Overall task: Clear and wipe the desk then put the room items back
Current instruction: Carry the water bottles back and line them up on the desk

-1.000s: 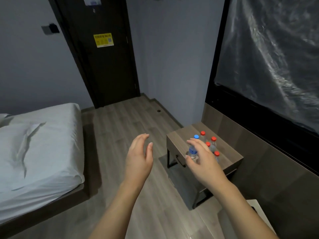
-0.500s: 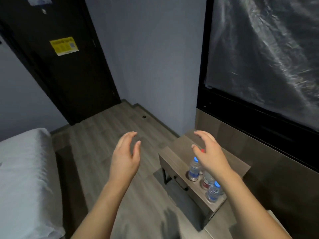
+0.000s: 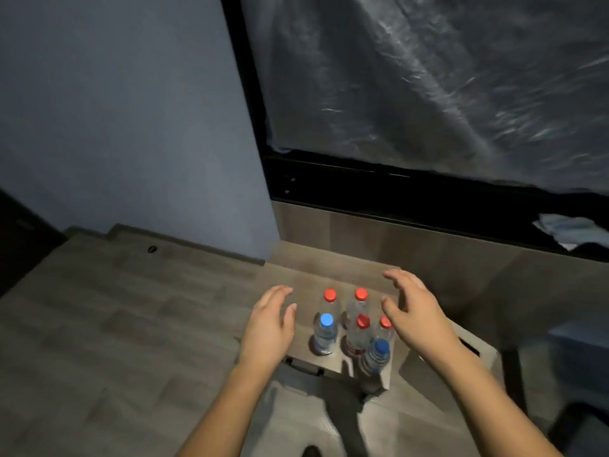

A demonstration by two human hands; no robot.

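Your left hand (image 3: 268, 328) and your right hand (image 3: 417, 311) hover over a small wooden table (image 3: 296, 282) that stands against the wall, 1 hand on each side of a cluster of 6 plastic water bottles. Both hands are empty, with fingers (image 3: 397, 278) spread and loosely bent, touching nothing. The bottles stand upright and close together on the near part of the table: 4 with red caps and 2 with blue caps. 1 blue-capped bottle (image 3: 325, 333) stands at the front left of the group, just beside your left hand. The other blue-capped bottle (image 3: 377, 354) stands at the front right corner, partly under your right wrist. The red-capped bottles (image 3: 329, 300) fill the back and middle of the cluster, between your two hands. A dark handle (image 3: 304, 369) shows on the table's front face. Above the table, crinkled plastic sheeting (image 3: 428, 77) covers a black-framed panel. A pale crumpled cloth (image 3: 565, 230) lies on the ledge at the far right. Grey wood flooring (image 3: 115, 324) spreads to the left.
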